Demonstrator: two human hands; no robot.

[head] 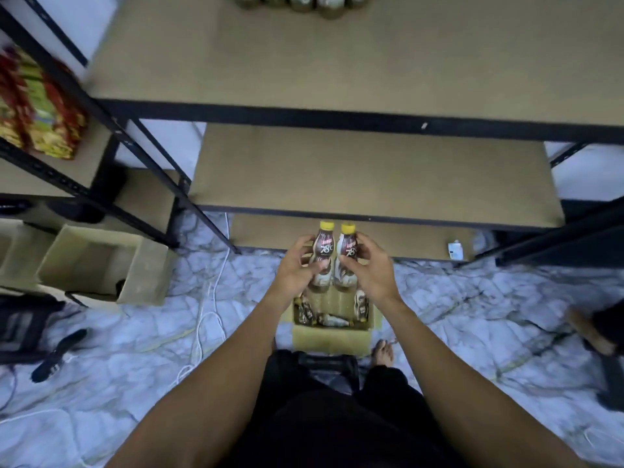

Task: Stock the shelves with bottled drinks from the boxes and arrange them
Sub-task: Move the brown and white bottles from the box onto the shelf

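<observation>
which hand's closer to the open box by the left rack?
Left. The left hand, holding a bottle, is to the right of the open box; the right hand, holding the other bottle, sits farther right, beyond the left hand.

Light is dim and flat, with a cool bluish cast on the marble-patterned floor (135,349) and a dull tan on the shelf boards (337,62); shadows under the shelves are soft. Sharpest are the yellow-capped bottles (334,255), their label print partly readable. Left of them and higher, the snack packets (37,106) smear into streaks. Above the bottles, the black shelf rail (337,119) bows from wide-angle distortion, and the dark clothing (337,427) below them loses detail.
</observation>
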